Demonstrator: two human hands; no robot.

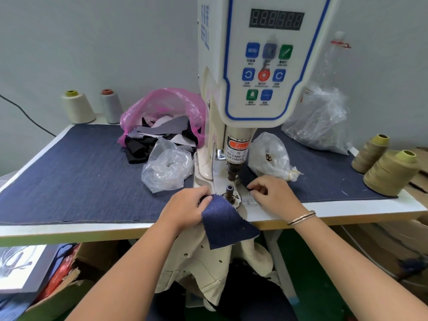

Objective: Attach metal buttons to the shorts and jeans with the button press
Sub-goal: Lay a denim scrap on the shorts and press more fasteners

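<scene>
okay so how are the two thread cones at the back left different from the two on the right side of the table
The back-left cones are pale, one cream and one light grey, while the right-side cones are both olive-tan. The left pair stands upright against the wall; the right pair tilts, one at the table's front edge. The left pair's core tops differ, yellow-green and reddish; the right pair's are both yellow-green. All four are wound thread cones, untouched by either hand.

By the left hand [185, 208] a scrap of dark blue denim [225, 222] is showing a matt twill weave and frayed edges. Beyond both hands the button press [254, 66] is gleaming in smooth cream plastic. Crinkly clear plastic bags [166, 169] are glinting just past the left hand. A polished metal bangle [301, 217] is shining behind the right hand [273, 195].
</scene>
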